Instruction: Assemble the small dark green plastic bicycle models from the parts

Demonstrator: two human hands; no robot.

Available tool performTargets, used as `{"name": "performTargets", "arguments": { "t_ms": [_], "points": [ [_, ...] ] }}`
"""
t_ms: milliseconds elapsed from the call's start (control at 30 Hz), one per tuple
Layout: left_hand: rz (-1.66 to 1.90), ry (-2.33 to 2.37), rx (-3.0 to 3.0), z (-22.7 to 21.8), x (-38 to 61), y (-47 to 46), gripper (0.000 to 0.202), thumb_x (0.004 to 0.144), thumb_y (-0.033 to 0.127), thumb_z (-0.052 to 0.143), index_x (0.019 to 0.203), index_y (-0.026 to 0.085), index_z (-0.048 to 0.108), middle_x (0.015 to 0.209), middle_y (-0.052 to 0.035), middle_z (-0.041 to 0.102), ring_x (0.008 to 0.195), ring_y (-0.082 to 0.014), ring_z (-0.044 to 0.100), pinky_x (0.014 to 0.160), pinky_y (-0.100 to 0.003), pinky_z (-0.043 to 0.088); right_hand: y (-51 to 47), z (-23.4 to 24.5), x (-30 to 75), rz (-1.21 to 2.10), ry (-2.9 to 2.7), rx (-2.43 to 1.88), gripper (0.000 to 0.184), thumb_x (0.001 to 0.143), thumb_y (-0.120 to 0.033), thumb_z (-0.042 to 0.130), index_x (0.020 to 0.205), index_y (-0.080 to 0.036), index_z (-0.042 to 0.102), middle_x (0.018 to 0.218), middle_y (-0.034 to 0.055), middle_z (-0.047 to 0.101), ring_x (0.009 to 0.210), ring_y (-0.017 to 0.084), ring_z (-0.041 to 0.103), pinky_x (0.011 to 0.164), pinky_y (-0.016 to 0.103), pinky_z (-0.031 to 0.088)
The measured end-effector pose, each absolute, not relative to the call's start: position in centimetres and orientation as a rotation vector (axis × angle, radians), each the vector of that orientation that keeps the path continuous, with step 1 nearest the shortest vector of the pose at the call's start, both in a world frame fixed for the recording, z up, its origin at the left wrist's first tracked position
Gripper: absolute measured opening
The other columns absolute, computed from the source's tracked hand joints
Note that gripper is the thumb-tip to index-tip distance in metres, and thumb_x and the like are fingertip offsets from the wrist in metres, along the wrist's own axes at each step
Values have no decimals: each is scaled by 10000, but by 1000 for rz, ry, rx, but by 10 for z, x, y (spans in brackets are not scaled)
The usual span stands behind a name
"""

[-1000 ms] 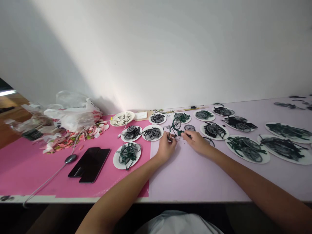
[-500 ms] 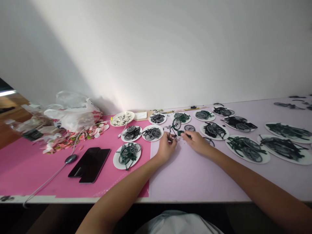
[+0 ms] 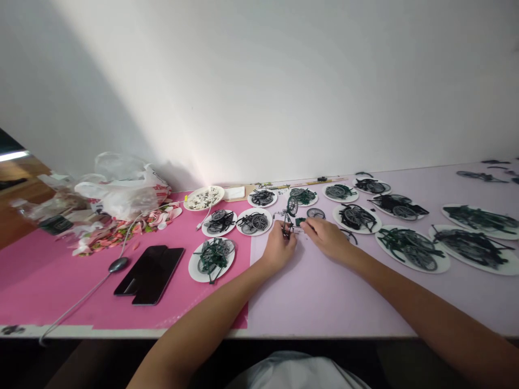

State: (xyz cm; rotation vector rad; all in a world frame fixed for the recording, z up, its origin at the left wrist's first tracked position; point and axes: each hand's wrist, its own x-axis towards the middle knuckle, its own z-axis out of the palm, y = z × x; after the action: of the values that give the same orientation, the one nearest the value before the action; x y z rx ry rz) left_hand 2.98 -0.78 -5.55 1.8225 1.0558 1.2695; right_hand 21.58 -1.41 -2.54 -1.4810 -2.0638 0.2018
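Over the lilac tabletop [image 3: 308, 297], close to the border of a pink covering [image 3: 81, 289], the left hand [image 3: 279, 251] is pinching a dark model bicycle [image 3: 287, 229] between thumb and fingers, with a spoked wheel [image 3: 292, 206] standing upright above them. Just across from it, the right hand [image 3: 329, 237] is holding its thumb and fingertips nearly together beside a small green piece [image 3: 300, 221]; whether it is gripping that piece, I cannot tell. Behind this hand a loose wheel [image 3: 315, 214] is lying flat. Farther out, white plates [image 3: 195, 268] of black and green parts are flanking both hands. Well to the left, two dark flat devices [image 3: 158, 275] are resting near a cabled oval device [image 3: 118, 264], and beyond them a white plastic bag [image 3: 121, 194] is standing behind pink scraps [image 3: 117, 233].
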Motion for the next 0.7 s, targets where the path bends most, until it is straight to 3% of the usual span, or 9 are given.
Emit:
{"name": "performTargets", "arguments": {
  "t_ms": [133,367,700],
  "points": [
    [1257,1036,1830,-57,29,-7,212,878,151,615,965,215,432,940,-16,532,851,-143,579,795,-302,534,-17,-24,213,199,-2072,-1543,430,1064,-438,290,728,-239,467,736,60,621,663,208,552,621,308,310],
    [1264,1004,1816,-57,29,-7,213,885,148,601,984,215,425,980,-31,529,881,-146,587,824,-313,548,-13,-31,211,125,-2016,-1513,343,1008,-419,424,715,-243,458,696,36,598,612,197,522,577,300,277],
    [1293,996,1744,-54,29,-9,229,875,201,645,981,215,442,976,-30,541,864,-136,578,798,-282,545,-14,-30,210,224,-1945,-1423,87,871,-317,575,849,-245,531,880,40,665,784,212,635,642,290,405]
  ]
}}
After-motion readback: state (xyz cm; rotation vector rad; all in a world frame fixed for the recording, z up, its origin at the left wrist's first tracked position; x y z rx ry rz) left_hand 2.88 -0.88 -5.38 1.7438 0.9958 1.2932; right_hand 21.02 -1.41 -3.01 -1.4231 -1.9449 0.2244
